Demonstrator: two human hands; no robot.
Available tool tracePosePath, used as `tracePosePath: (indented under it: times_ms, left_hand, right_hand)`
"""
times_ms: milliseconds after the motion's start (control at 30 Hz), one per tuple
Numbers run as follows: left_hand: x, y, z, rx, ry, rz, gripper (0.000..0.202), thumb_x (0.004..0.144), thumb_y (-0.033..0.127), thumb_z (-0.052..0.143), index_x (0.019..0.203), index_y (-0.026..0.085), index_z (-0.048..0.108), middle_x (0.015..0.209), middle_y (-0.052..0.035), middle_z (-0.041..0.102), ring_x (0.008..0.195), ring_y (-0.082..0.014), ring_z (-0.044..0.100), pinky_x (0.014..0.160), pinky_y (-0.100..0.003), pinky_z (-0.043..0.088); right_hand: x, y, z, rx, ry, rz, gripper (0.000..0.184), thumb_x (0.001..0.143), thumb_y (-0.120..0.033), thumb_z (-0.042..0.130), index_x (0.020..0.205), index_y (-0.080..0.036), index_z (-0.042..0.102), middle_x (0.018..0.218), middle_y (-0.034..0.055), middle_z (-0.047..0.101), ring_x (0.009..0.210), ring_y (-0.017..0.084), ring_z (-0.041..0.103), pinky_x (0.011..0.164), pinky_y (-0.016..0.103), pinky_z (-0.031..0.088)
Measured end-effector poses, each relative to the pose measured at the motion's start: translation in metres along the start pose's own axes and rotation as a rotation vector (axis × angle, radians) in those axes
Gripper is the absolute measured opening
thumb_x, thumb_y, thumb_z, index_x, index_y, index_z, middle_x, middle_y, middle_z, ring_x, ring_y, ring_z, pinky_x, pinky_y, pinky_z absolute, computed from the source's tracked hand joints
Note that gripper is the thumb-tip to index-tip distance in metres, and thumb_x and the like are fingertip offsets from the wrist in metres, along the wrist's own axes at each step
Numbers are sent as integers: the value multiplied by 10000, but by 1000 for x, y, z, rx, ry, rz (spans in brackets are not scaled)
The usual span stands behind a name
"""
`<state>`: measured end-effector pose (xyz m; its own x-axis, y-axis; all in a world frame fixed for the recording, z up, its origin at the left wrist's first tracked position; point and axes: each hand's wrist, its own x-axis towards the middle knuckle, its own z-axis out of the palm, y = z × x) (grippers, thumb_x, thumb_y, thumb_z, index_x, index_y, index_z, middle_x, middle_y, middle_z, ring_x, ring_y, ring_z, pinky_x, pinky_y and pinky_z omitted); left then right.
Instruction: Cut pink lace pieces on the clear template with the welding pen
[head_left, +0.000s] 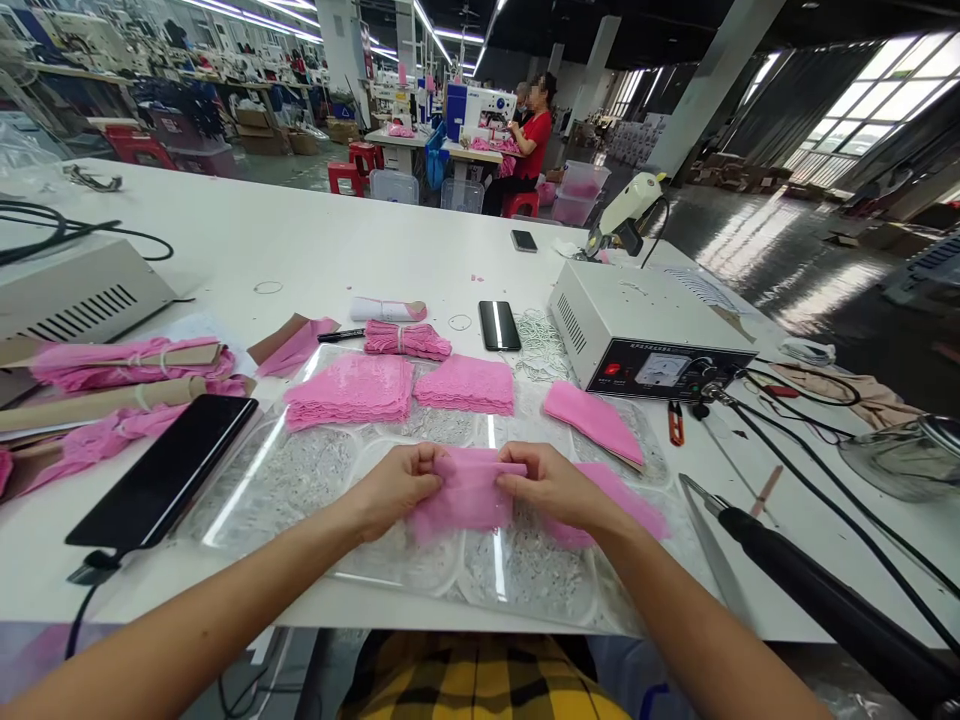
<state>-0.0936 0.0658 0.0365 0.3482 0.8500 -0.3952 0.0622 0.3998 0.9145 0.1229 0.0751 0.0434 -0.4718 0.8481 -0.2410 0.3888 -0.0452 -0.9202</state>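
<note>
Between my two hands a thin, see-through piece of pink fabric [474, 498] is stretched over a clear plastic board [300, 478]. My left hand [405, 485] pinches its upper left corner, and my right hand [551, 485] pinches the upper right, where the edge looks folded. Under and beside my right forearm lies more pink fabric [626, 505]. Just beyond my hands are a lace-edged pink stack [351, 388], a smaller pink stack [465, 386] and a pink pile on a card backing [594, 418].
A large black phone [169, 465] on a cable lies left, near tied pink bundles [135, 362]. At right stand a control box [649, 330] with cables and a black-handled hot tool [810, 575]. Orange snips [676, 424] lie beside it. A person in red [532, 140] sits at a sewing machine beyond.
</note>
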Motion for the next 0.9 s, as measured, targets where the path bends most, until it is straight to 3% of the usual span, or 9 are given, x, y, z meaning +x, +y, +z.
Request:
tracePosePath:
  times_ms: [200, 400, 700, 900]
  left_hand:
    - [0, -2, -14, 277, 126, 78, 305, 539, 148, 528, 833, 155, 610, 589, 59, 526, 488, -83, 410, 470, -184, 293]
    - [-1, 0, -22, 476, 171, 151, 342, 578, 135, 505, 892, 161, 637, 923, -38, 674, 591, -116, 538, 548, -219, 421]
    - [-6, -6, -20, 679, 175, 189, 402, 681, 160, 530, 1078, 160, 596, 992, -52, 665, 653, -131, 595, 599, -248, 489]
    - [1, 8, -23, 901, 179, 221, 357, 714, 102, 525, 1044, 178, 635, 1032, -50, 663, 737, -166, 627, 663, -275, 502]
  right_hand:
    - [17, 6, 12, -45, 117, 78, 57, 691, -164, 511, 733, -202, 512, 587, -60, 503, 469, 101, 513, 457, 222, 381]
    - [15, 11, 17, -87, 171, 100, 222, 678, -121, 507, 875, -220, 528, 554, -76, 537, 438, 109, 541, 442, 212, 404]
    - [14, 14, 19, -85, 183, 84, 384, 706, -141, 508, 1077, -241, 492, 749, -52, 570, 455, 102, 566, 449, 234, 428]
    - [8, 9, 21, -225, 174, 79, 419, 736, -153, 514, 1145, -241, 494, 630, -65, 536, 502, 119, 548, 483, 228, 387]
